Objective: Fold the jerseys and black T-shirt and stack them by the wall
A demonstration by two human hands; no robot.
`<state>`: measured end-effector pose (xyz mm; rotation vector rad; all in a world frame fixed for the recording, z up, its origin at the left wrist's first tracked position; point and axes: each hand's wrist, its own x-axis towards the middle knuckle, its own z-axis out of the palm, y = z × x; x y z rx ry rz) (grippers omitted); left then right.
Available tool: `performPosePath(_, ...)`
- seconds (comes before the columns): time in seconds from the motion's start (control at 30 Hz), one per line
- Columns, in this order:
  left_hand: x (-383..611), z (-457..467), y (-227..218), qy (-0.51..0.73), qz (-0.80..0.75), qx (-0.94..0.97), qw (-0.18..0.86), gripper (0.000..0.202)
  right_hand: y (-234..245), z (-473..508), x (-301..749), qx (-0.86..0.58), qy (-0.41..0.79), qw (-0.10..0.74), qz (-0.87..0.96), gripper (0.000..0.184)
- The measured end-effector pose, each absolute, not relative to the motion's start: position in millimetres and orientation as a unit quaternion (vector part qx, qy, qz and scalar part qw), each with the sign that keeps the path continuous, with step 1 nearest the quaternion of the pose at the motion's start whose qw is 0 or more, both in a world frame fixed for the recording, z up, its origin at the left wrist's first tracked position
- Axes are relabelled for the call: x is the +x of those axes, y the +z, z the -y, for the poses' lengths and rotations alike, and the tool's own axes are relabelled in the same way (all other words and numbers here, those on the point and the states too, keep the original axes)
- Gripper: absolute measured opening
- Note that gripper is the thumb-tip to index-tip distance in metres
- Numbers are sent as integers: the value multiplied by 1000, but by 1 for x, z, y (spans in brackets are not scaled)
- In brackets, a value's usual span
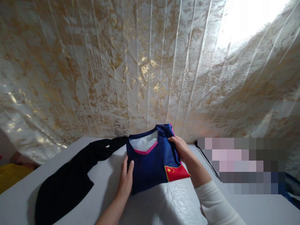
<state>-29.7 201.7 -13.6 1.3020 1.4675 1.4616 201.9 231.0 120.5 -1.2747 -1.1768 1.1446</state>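
Observation:
A folded navy sports shirt point(147, 165) is held up between my two hands, its front toward me. It has a V-neck with pink trim and a red flag patch point(177, 173) with yellow stars at the lower right. My left hand point(126, 176) is closed on the shirt's left edge, thumb in front. My right hand point(181, 148) grips the upper right edge, with most of its fingers hidden behind the cloth. Below the shirt, a shiny clear plastic sheet or bag point(173, 203) lies on the white table point(105, 175).
To the left, a black garment point(65, 184) is spread on the table, one narrow end reaching toward the shirt. A gold-and-silver foil-like covering point(140, 68) rises behind the table. Something yellow point(14, 176) shows at the far left. The right side has a blurred-out patch.

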Motion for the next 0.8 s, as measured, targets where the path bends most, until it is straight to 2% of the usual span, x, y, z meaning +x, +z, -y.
performPosePath(0.2,-41,-210,-31,480,-608,528,347,70,37,-206,258,-721,307,344,518,53)
performPosePath(0.33,-38,-196,-29,383,-615,626,288,72,5,-187,267,-742,232,280,563,51)
performPosePath(0.53,-40,-182,-18,281,-626,690,231,66,0,-170,264,-738,140,121,649,50)
performPosePath(0.67,-45,-181,-13,231,-643,702,201,54,4,-166,258,-750,77,78,653,49)
performPosePath(0.8,-44,-197,0,183,-649,724,148,43,8,-172,259,-746,52,112,654,41)
